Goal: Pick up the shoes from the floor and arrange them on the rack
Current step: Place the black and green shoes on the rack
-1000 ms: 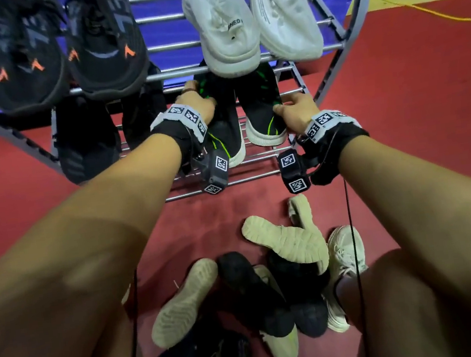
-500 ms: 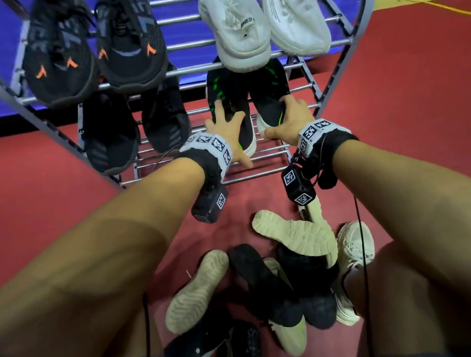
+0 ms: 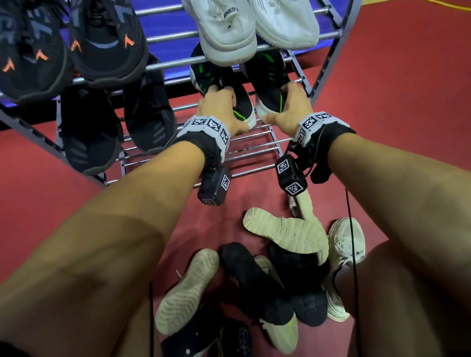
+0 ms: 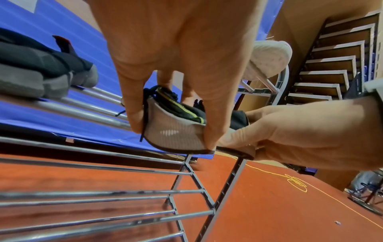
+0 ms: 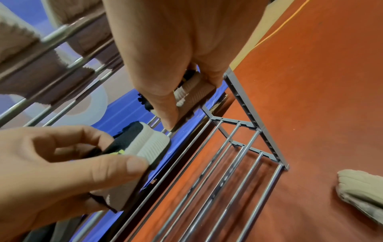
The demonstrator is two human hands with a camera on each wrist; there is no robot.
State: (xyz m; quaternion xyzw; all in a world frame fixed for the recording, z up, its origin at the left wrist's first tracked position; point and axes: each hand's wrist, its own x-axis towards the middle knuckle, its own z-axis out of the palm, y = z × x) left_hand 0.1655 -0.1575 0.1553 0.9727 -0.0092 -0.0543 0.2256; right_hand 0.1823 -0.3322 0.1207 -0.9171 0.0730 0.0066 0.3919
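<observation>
Partly hidden: left hand [image 3: 221, 111], right hand [image 3: 287, 105] cover shoe heels [image 4: 176, 131].

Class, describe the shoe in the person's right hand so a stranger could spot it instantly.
Start at the metal shoe rack. On its second shelf, under the white pair, far right, the right hand grips a black shoe. Green stripes and a white sole distinguish it from the plain black pair.

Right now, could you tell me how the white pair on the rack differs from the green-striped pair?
The white pair sits on the top shelf, untouched; the green-striped pair sits a shelf lower, its heels gripped by the left hand and right hand. The white pair is all white; the green-striped pair is black with pale soles. Both sit side by side at the rack's right end.
</observation>
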